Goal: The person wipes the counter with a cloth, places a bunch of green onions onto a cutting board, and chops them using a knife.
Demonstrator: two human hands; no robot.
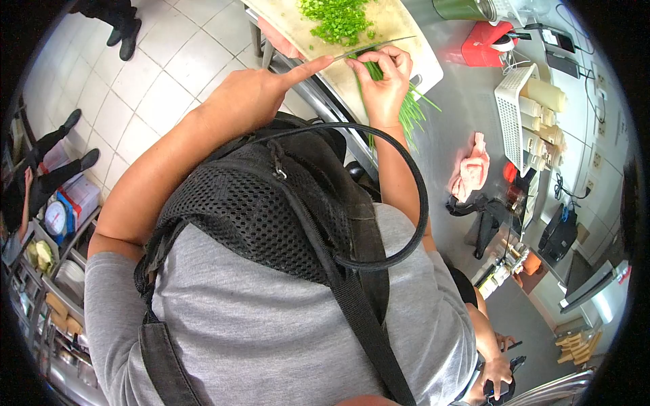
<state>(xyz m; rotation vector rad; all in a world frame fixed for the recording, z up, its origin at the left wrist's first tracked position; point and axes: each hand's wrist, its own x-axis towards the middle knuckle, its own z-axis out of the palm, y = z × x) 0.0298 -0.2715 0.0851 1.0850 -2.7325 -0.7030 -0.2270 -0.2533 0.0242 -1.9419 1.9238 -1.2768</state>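
Observation:
My left hand [254, 95] is closed around a knife whose handle is hidden, its index finger stretched along the spine. The thin knife blade [379, 45] points right, across the end of the green onions. Close beside the blade, my right hand [384, 84] pinches a bunch of long green onions [412, 115], with fingers curled and thumb to the left. The stalks trail back toward me past the wrist. Under both lies a pale cutting board [349, 91] with a handle hole. Chopped green onion [335, 19] is heaped on its far part.
The steel counter [447, 101] holds a red box [484, 44], a white basket [509, 95] of bottles, a pink cloth [470, 169] and black straps [487, 220]. A black bag [271, 196] hangs on my chest. Other people's legs [57, 155] and hands [497, 375] show at the edges.

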